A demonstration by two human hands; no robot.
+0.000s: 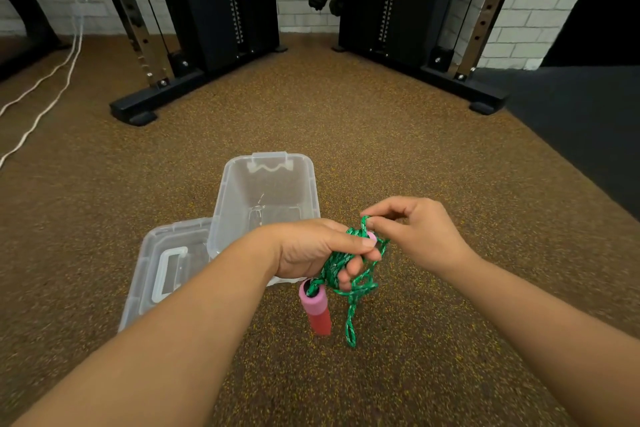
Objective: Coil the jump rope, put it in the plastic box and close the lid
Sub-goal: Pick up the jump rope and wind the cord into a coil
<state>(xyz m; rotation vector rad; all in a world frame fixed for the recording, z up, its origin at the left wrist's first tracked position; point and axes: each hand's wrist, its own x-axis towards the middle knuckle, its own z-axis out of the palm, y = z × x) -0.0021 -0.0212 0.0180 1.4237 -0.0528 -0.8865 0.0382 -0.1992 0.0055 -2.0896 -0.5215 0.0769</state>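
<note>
A green braided jump rope (337, 267) is bunched in coils around my left hand (311, 250), which grips it together with one pink handle whose tip (372, 236) shows above my thumb. The other pink handle (316, 310) hangs below the hand, and a rope loop (350, 326) dangles beside it. My right hand (412, 232) pinches a strand of rope at the top of the bundle. The clear plastic box (266, 198) stands open on the floor just beyond my hands. Its clear lid (166, 267) lies flat to the box's left, under my left forearm.
The floor is brown speckled rubber. A black cable machine frame (221, 28) and its feet (138, 111) stand behind the box. White cables (45, 80) trail across the floor at far left. A dark mat (581, 121) covers the right side.
</note>
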